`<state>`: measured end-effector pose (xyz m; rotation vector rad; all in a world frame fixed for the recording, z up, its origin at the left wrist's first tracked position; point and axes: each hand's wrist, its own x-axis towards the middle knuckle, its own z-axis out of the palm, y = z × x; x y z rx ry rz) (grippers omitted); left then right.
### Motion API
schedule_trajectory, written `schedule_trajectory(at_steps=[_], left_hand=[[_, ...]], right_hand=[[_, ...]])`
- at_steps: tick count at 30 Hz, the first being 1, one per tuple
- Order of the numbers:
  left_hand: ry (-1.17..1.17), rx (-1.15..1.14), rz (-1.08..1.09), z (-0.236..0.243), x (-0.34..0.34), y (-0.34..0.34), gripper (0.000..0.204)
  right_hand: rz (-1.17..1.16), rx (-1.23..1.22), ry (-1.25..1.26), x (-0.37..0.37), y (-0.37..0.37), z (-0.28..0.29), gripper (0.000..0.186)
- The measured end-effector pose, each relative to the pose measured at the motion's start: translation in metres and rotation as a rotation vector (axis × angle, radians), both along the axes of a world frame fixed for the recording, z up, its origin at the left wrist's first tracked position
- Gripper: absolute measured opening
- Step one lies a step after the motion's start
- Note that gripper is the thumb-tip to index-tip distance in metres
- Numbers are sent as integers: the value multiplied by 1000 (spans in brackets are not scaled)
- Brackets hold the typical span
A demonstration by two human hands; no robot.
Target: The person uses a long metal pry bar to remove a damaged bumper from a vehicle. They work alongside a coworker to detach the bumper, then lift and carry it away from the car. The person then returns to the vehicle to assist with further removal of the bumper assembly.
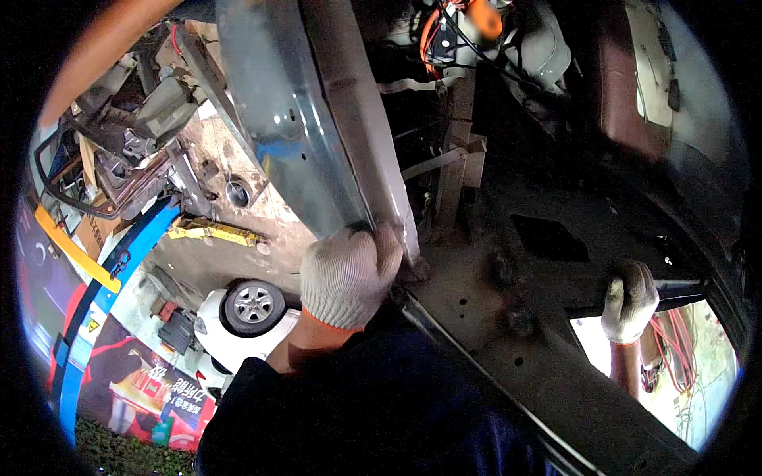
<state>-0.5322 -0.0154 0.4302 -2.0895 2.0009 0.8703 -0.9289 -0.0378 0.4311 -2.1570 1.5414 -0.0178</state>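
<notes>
Closing around the lower end of one long gray sheet-metal beam [361, 119], the left hand [349, 268] has its fingers folded against the edge, fingertips hidden; the beam runs from there up to the top rim, and its shiny side shows at least two small dark holes. The right hand [631, 301], well apart on the far side of one dark metal panel [476, 341], is curled into a fist about one black rail [681, 293], its fingertips also out of sight. Each of the two hands wears one white knitted glove, so two gloves in all. Below the right hand, several red hoses [675, 345], too tangled to count, show through one bright opening. Above the panel hang orange cables [429, 40], their number unclear. Down to the left are one spoked wheel [254, 308] on one white vehicle [274, 337], one blue post [119, 301] and two yellow bars [214, 231], one of them touching the post.
</notes>
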Motion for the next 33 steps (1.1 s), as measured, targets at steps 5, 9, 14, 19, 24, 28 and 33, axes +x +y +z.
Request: schedule_trajectory(at_steps=[5, 9, 14, 19, 24, 28, 33], left_hand=[[30, -80, -10, 1, -1, -3, 23], [29, -92, 15, 0, -1, -2, 24], [9, -67, 57, -3, 0, 2, 31], [11, -137, -47, -9, 6, 5, 32], [2, -158, 40, -4, 8, 1, 34], [-35, -109, -6, -6, 10, 4, 30], [-4, -122, 23, -2, 3, -3, 34]], right_hand=[[17, -5, -33, 0, -1, -3, 28], [9, 23, -25, 3, -3, -2, 22], [-5, 13, -23, 17, -10, 3, 13], [-181, 318, -58, 20, -19, 4, 15], [89, 670, -361, 148, -100, 5, 26], [379, 831, -521, 210, -79, -45, 39], [357, 856, -654, 232, -66, -68, 40]])
